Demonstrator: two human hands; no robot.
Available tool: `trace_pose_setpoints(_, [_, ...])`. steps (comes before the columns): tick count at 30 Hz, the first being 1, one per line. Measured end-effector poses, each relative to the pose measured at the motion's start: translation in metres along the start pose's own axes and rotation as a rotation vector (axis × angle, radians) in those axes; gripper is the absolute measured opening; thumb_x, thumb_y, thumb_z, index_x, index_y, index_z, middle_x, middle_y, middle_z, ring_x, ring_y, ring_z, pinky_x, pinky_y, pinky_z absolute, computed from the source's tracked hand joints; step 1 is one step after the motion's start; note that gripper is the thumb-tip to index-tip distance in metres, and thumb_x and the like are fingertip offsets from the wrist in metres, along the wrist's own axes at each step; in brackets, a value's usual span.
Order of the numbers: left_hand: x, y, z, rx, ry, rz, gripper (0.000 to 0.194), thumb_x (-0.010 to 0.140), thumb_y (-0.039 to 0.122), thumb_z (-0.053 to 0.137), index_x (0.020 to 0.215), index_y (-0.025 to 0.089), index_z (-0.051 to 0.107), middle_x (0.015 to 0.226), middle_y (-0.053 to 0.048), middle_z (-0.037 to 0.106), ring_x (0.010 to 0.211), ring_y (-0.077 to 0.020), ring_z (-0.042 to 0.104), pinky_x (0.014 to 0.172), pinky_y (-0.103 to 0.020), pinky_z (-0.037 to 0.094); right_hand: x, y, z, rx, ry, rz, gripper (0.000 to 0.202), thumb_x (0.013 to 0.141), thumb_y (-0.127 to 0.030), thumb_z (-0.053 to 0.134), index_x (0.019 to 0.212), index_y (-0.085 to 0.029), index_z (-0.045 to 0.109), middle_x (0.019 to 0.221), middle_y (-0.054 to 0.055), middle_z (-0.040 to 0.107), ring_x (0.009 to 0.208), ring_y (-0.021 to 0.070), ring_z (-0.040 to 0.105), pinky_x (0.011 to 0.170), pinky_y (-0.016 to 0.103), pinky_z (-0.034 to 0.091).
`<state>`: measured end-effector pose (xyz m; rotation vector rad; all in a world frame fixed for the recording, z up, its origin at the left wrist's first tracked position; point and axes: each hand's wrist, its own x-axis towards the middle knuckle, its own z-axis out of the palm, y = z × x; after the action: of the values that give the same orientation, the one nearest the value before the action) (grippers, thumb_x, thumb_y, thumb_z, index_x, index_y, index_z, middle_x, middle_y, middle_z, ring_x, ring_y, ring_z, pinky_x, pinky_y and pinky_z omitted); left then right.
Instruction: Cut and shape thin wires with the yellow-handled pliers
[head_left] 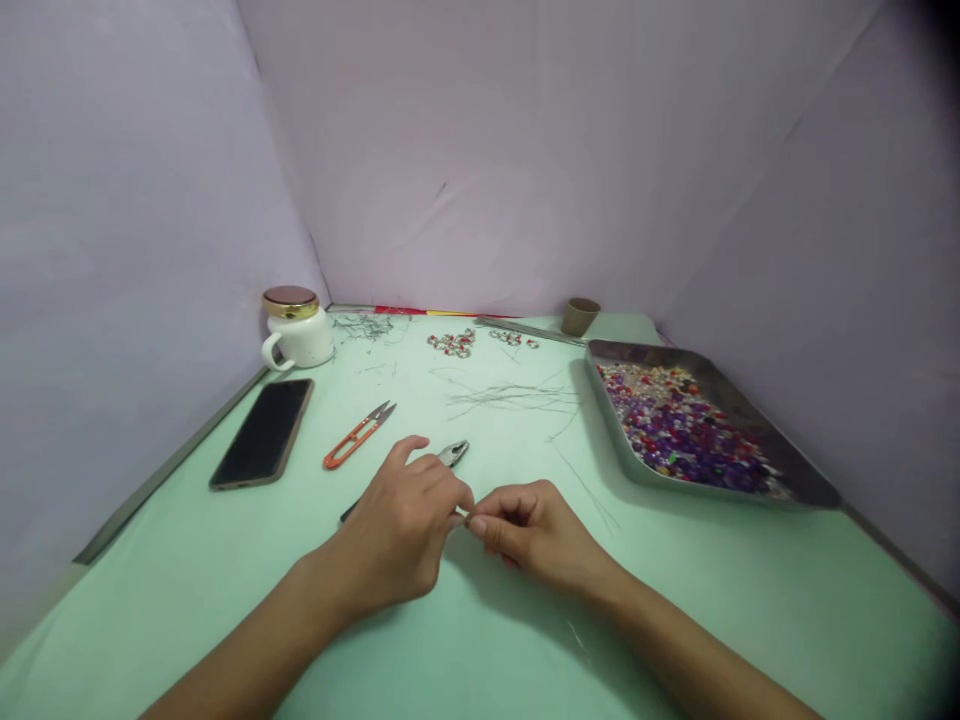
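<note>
My left hand (409, 520) and my right hand (536, 528) meet at the middle of the green table (480, 640). Thumb and forefinger of each are pinched together, tips nearly touching. Between them is something small that I cannot make out. Under and behind my left hand lie pliers (454, 454), their metal jaws showing and most of the handles hidden. Orange thread snips (358, 437) rest farther left. Beyond the hands, thin wires (510, 398) are spread over the table. Small rings with red and clear beads (453, 344) sit in clusters toward the back.
On the right stands a metal tray (637, 470) of mixed beads (682, 430). A small brown cup (580, 316) is behind it. At left are a black phone (264, 432) and a lidded white mug (300, 338), with tangled wire scraps (367, 325) beside it. Pale walls enclose the table.
</note>
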<state>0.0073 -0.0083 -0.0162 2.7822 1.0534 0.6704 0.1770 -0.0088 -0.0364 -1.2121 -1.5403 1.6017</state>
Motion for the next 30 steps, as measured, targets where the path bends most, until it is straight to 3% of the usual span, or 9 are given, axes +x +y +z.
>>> trace_pose_setpoints(4, [0.003, -0.006, -0.001, -0.003, 0.012, -0.007, 0.019, 0.074, 0.004, 0.037, 0.075, 0.018, 0.050, 0.068, 0.000, 0.055, 0.069, -0.0139, 0.049, 0.091, -0.042, 0.029, 0.001, 0.001, -0.001, 0.040, 0.027, -0.004, 0.014, 0.067, -0.024, 0.058, 0.059, -0.013, 0.061, 0.042, -0.005, 0.044, 0.038, 0.0046, 0.032, 0.037, 0.018, 0.024])
trace_pose_setpoints(6, [0.004, -0.012, -0.002, 0.023, 0.084, -0.070, 0.019, 0.075, 0.008, 0.040, 0.087, 0.017, 0.051, 0.086, -0.006, 0.057, 0.083, -0.0176, 0.050, 0.088, -0.040, 0.032, 0.004, 0.004, -0.004, 0.075, 0.136, -0.002, 0.014, 0.066, -0.025, 0.060, 0.059, -0.012, 0.060, 0.043, -0.005, 0.045, 0.038, 0.0042, 0.032, 0.037, 0.017, 0.023])
trace_pose_setpoints(8, [0.002, -0.018, -0.003, 0.071, 0.125, -0.232, 0.023, 0.077, 0.016, 0.043, 0.099, 0.016, 0.048, 0.101, -0.010, 0.054, 0.093, -0.0216, 0.049, 0.080, -0.037, 0.038, 0.008, 0.007, -0.009, 0.165, 0.274, 0.022, 0.016, 0.065, -0.028, 0.062, 0.061, -0.013, 0.059, 0.043, -0.006, 0.045, 0.037, 0.0039, 0.032, 0.035, 0.017, 0.022])
trace_pose_setpoints(11, [-0.003, -0.025, -0.005, 0.130, -0.064, -0.492, 0.019, 0.073, 0.026, 0.048, 0.091, 0.019, 0.051, 0.091, -0.008, 0.055, 0.082, -0.0237, 0.053, 0.062, -0.033, 0.041, 0.014, 0.010, -0.018, 0.370, 0.410, 0.066, 0.017, 0.062, -0.030, 0.064, 0.064, -0.014, 0.057, 0.044, -0.007, 0.044, 0.035, 0.0034, 0.031, 0.032, 0.016, 0.019])
trace_pose_setpoints(15, [-0.009, -0.022, -0.005, 0.162, -0.343, -0.547, 0.014, 0.067, 0.025, 0.050, 0.079, 0.019, 0.053, 0.083, -0.007, 0.053, 0.074, -0.0232, 0.053, 0.057, -0.031, 0.038, 0.017, 0.010, -0.023, 0.479, 0.477, 0.067, 0.015, 0.060, -0.026, 0.063, 0.064, -0.014, 0.057, 0.043, -0.008, 0.042, 0.034, 0.0029, 0.030, 0.030, 0.015, 0.020])
trace_pose_setpoints(18, [-0.007, -0.016, -0.002, 0.201, -0.422, -0.585, 0.011, 0.063, 0.018, 0.045, 0.072, 0.018, 0.052, 0.084, -0.007, 0.050, 0.071, -0.0217, 0.051, 0.052, -0.029, 0.034, 0.018, 0.010, -0.021, 0.458, 0.508, 0.063, 0.017, 0.059, -0.028, 0.064, 0.061, -0.014, 0.054, 0.040, -0.008, 0.040, 0.032, 0.0030, 0.029, 0.028, 0.015, 0.020])
trace_pose_setpoints(22, [0.000, -0.011, 0.002, 0.233, -0.424, -0.678, 0.015, 0.054, 0.012, 0.044, 0.066, 0.018, 0.049, 0.080, -0.006, 0.048, 0.071, -0.0222, 0.049, 0.049, -0.027, 0.027, 0.019, 0.015, -0.020, 0.384, 0.549, 0.037, 0.020, 0.060, -0.031, 0.065, 0.058, -0.015, 0.052, 0.037, -0.009, 0.037, 0.029, 0.0026, 0.027, 0.028, 0.015, 0.018])
trace_pose_setpoints(24, [0.003, -0.011, 0.001, 0.086, -0.399, -0.748, 0.015, 0.054, 0.011, 0.042, 0.066, 0.018, 0.048, 0.077, -0.005, 0.048, 0.066, -0.0190, 0.048, 0.049, -0.027, 0.026, 0.021, 0.019, -0.021, 0.363, 0.575, 0.010, 0.020, 0.061, -0.031, 0.064, 0.058, -0.015, 0.053, 0.036, -0.009, 0.036, 0.029, 0.0027, 0.026, 0.028, 0.015, 0.018])
trace_pose_setpoints(30, [0.006, -0.015, -0.011, -0.895, -0.312, -0.970, 0.036, 0.050, 0.010, 0.038, 0.083, 0.019, 0.048, 0.063, 0.004, 0.038, 0.055, -0.0121, 0.042, 0.048, -0.022, 0.026, 0.024, 0.023, -0.024, 0.372, 0.609, -0.001, 0.020, 0.062, -0.031, 0.064, 0.057, -0.016, 0.052, 0.035, -0.009, 0.034, 0.030, 0.0033, 0.024, 0.029, 0.016, 0.018])
